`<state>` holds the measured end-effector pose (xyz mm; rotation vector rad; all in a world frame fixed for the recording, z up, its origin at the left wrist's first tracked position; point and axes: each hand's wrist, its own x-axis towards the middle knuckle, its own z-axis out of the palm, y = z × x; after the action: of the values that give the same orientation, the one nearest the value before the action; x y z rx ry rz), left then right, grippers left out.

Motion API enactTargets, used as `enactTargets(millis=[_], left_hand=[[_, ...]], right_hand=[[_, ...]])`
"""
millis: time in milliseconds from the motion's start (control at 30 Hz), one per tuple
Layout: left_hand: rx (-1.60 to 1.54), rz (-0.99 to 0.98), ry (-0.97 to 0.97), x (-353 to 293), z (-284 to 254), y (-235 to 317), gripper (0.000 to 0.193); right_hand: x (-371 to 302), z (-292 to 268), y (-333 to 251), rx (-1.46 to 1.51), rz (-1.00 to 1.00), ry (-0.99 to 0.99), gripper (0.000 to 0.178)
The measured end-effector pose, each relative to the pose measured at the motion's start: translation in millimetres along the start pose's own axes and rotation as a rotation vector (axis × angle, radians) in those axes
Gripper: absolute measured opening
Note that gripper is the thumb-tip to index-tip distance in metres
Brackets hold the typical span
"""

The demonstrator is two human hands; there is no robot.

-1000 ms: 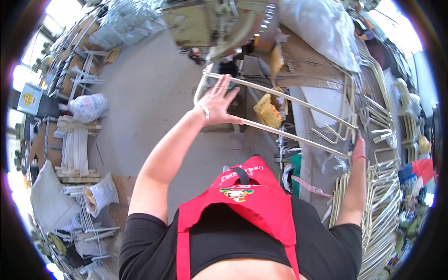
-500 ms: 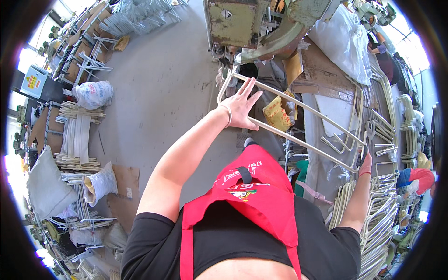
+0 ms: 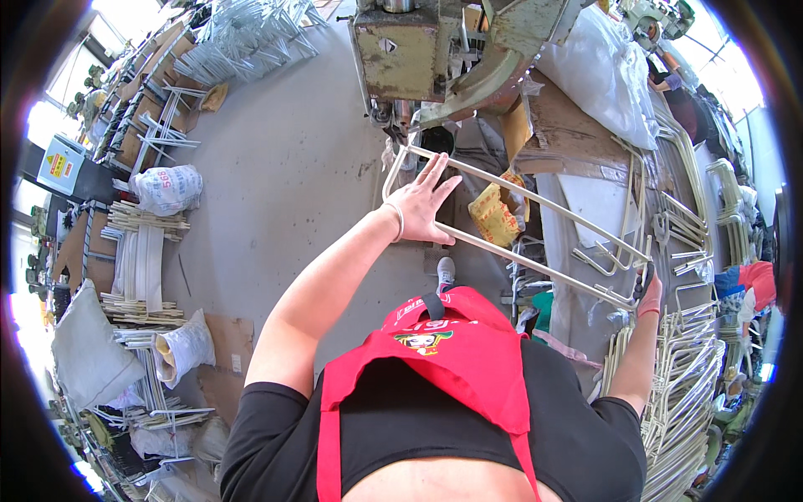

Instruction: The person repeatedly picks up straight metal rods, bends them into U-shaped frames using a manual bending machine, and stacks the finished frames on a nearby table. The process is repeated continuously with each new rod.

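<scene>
A long pale metal rod frame [image 3: 535, 197], bent into a narrow loop, slants across in front of me. Its far left corner lies at the tooling [image 3: 399, 132] under a worn green machine [image 3: 397, 58]. My left hand [image 3: 424, 201] lies across the frame near that end, fingers spread over the upper rod and thumb by the lower one. At the near right end, my right hand [image 3: 649, 294] is closed round the frame. Something dark shows at its fingers, too small to make out.
Many bent pale rods [image 3: 677, 402] are stacked at the right, below cardboard [image 3: 577, 125] and clear plastic sheeting [image 3: 598, 71]. A torn yellow bag [image 3: 495, 213] lies beyond the frame. Sacks [image 3: 167, 190] and rod bundles [image 3: 149, 217] line the left side. Another person [image 3: 682, 100] is at the far right.
The view has shifted a little, and my shoe now shows beyond the apron. The frame's machine end sits slightly lower and further left in the picture. Both hands keep their places on it.
</scene>
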<state>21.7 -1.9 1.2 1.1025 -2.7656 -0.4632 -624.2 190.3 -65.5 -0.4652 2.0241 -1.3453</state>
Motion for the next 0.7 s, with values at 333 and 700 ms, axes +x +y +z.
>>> enactTargets(millis=[333,700], left_hand=[[-1.307,-0.757,0.484,-11.6,-13.7,-46.8,0.03],[-1.692,-1.039,0.931,-229.3,57.1,-13.6,0.028]], right_hand=[[-47.9,-3.2,-25.6,0.061,-0.015,0.017,0.047],[-37.5,122.4,-24.8,-0.075,-0.089,-0.427,0.048]])
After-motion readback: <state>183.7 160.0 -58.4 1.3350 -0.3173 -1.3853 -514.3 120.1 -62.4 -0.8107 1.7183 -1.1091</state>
